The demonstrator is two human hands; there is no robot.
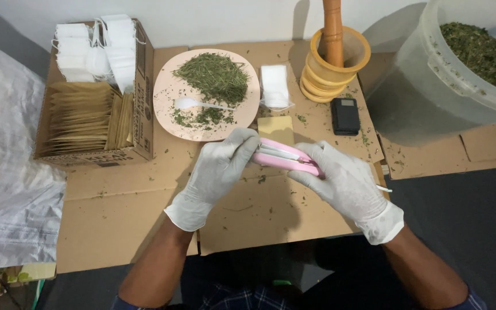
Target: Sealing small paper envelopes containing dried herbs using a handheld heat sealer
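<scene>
Left hand (220,166) and right hand (340,178) gloved — fingers curled, grips closed

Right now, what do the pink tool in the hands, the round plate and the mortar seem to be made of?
Pink tool: looks like smooth, slightly glossy plastic, held by the gloved left hand and right hand.
Plate: pale pink with a matte, even surface; plastic or ceramic, hard to tell.
Mortar: probably wood, going by its yellow-brown turned ridges; its pestle is a darker brown.

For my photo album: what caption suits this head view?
Gloved left hand and right hand hold a pink sealer beside a plate of dried herbs.
</scene>
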